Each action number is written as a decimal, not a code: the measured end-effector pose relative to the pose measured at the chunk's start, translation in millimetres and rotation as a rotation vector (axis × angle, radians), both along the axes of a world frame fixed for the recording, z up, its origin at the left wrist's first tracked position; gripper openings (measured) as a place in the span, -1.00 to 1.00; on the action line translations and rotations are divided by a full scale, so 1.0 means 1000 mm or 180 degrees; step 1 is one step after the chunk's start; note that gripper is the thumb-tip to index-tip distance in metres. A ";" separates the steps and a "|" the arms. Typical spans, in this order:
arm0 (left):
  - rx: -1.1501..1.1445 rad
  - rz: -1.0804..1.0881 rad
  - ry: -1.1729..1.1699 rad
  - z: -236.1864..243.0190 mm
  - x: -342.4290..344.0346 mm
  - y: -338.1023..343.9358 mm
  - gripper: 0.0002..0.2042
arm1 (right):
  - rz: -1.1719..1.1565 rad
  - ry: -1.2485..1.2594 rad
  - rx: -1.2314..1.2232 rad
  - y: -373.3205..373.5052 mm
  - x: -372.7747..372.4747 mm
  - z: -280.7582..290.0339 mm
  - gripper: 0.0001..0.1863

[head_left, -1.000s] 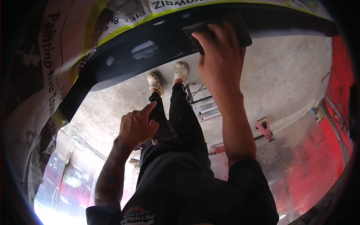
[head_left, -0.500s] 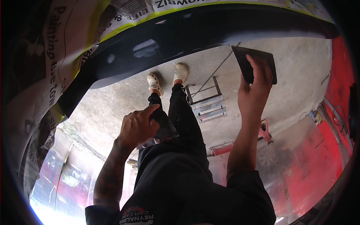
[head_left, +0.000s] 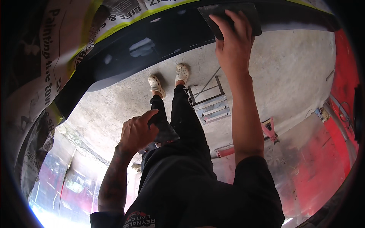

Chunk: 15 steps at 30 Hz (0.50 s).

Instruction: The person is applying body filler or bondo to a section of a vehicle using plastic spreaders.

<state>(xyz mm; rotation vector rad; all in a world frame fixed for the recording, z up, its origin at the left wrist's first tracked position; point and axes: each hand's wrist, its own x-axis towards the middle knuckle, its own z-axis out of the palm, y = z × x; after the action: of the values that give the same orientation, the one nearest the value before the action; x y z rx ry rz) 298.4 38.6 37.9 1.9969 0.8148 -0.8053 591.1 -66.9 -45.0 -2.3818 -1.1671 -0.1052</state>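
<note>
At the top right, my right hand [head_left: 234, 49] grips a thin dark rectangular pad [head_left: 251, 26] against the glossy dark curved panel [head_left: 125, 53]. Newspaper [head_left: 53, 57] with yellow-green tape masks the panel's upper and left side. Lower down at centre left, my left hand [head_left: 137, 131] is closed on another dark flat piece [head_left: 167, 131], held before my black trousers; part of that piece is hidden by the hand. My feet in pale perforated clogs [head_left: 181, 74] show below the panel on the concrete floor.
A metal slatted stand [head_left: 215, 108] lies beside my feet. A pink metal tool [head_left: 270, 131] is farther right on the floor. Red panelling [head_left: 342, 68], pipes and cables line the right rim. Shiny metal sheeting [head_left: 76, 178] spreads along the lower left.
My right hand and pad dropped right, off the panel, half a second ago, and are now back up on it, slightly higher than a second ago. My left hand has sunk slightly.
</note>
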 end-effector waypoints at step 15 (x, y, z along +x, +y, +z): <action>-0.0060 0.0005 0.0116 0.002 0.003 0.000 -0.57 | -0.0089 -0.0179 -0.0503 0.013 0.000 0.023 -0.40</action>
<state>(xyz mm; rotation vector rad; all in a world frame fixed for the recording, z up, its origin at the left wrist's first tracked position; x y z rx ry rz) 301.5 38.6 39.8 1.9699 0.8265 -0.8477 591.1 -53.5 -22.4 -2.5485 -1.2084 -0.0930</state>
